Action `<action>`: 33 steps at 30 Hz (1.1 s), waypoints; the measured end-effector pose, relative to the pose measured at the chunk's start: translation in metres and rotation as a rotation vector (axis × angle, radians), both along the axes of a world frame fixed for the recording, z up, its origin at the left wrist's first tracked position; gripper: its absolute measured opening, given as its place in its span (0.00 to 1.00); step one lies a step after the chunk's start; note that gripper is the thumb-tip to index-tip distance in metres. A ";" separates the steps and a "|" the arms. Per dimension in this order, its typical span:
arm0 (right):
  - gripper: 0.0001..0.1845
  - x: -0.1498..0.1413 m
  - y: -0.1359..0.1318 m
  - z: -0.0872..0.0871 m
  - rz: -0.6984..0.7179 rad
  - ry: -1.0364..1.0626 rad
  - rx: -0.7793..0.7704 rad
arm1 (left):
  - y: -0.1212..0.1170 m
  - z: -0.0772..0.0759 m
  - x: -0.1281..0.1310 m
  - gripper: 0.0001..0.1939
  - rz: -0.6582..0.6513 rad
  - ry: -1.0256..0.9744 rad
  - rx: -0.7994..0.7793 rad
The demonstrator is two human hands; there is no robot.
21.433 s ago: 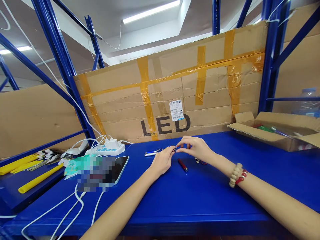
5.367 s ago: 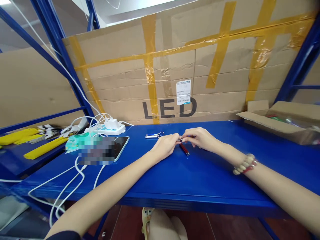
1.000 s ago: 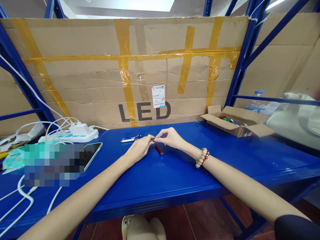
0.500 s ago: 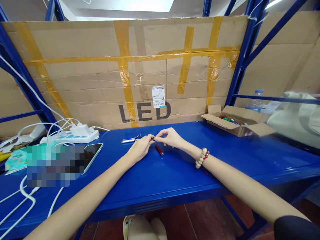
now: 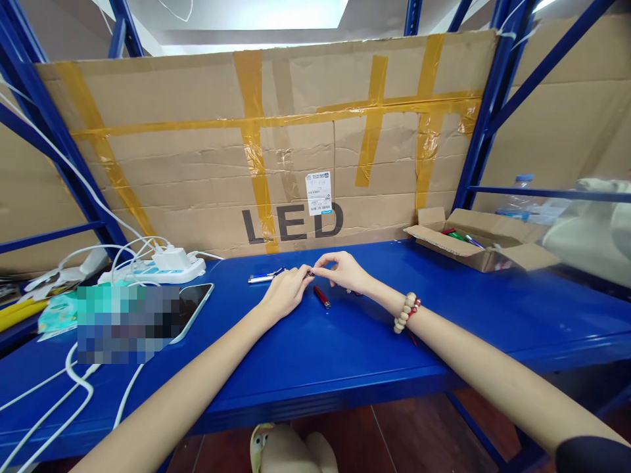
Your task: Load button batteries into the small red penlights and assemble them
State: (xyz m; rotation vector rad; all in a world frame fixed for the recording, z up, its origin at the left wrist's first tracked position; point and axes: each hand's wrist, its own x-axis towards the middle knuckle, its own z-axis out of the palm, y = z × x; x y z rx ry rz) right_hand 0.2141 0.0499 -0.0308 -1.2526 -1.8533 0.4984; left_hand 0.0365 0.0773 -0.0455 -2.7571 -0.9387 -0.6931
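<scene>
My left hand (image 5: 288,290) and my right hand (image 5: 345,271) meet over the middle of the blue shelf top (image 5: 374,348). Both have their fingertips pinched together around a tiny dark piece (image 5: 310,273), too small to name. Just below the fingers lies a dark red pen-like tube (image 5: 322,297) with a metal end. Partly behind my left hand rests a blue and silver pen-like item (image 5: 263,278). Under my right hand a small dark red and metal part (image 5: 353,292) shows, mostly covered.
An open cardboard box (image 5: 473,255) with several coloured pen-like items sits at the back right. On the left are a power strip (image 5: 194,268) with white cables and a phone (image 5: 197,299). A taped cardboard panel (image 5: 197,177) stands behind.
The whole view has shifted, so everything appears slightly further right. My hands keep the same pinching pose, fingertips together.
</scene>
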 end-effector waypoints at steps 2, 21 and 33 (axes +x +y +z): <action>0.18 0.003 0.002 0.000 -0.024 -0.022 0.014 | -0.001 0.000 0.002 0.12 0.008 -0.006 -0.011; 0.11 0.016 0.001 0.006 -0.275 -0.655 0.002 | 0.015 -0.008 -0.002 0.15 0.054 0.061 -0.167; 0.08 0.018 0.002 0.005 -0.255 -0.591 0.001 | 0.015 -0.009 -0.001 0.14 0.056 0.023 -0.197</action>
